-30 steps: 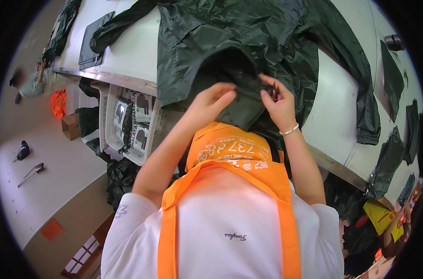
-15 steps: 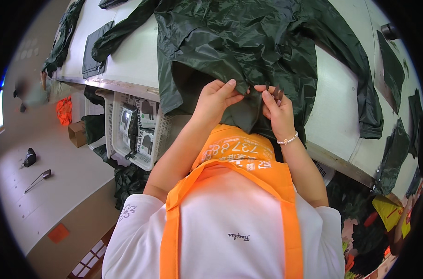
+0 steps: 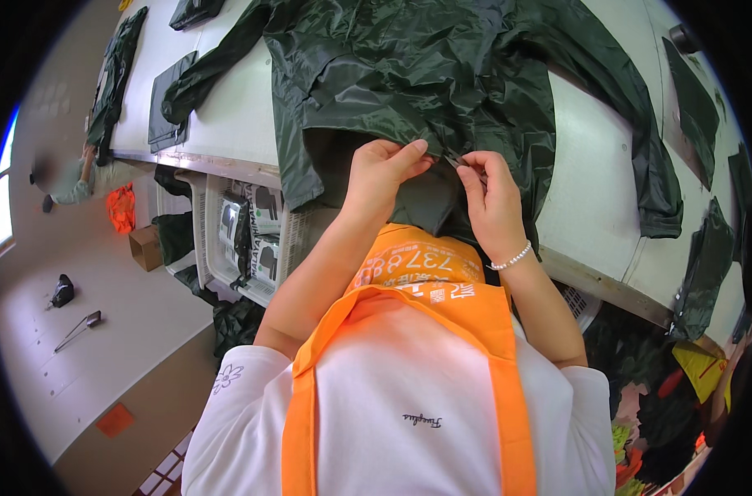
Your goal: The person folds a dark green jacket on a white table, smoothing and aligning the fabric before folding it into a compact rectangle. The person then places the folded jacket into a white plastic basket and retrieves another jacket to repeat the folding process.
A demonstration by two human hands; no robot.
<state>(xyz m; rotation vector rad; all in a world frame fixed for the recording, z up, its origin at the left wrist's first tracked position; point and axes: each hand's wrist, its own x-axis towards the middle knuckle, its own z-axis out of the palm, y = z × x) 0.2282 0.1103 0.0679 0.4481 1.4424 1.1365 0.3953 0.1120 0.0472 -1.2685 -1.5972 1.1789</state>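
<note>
left hand (image 3: 378, 178), right hand (image 3: 493, 198) at dark jacket hem (image 3: 363, 124)

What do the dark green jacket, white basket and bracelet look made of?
Dark green jacket: probably coated synthetic, glossy; creases catch light.
White basket: likely moulded plastic, satin; regular perforated walls.
Bracelet: pale, smooth round beads, maybe imitation pearl; too small to tell.

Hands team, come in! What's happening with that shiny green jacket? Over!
Left hand: pinching green jacket near its hem. Right hand: holding small dark object, details unclear. White basket: off left, not in the way.
</note>
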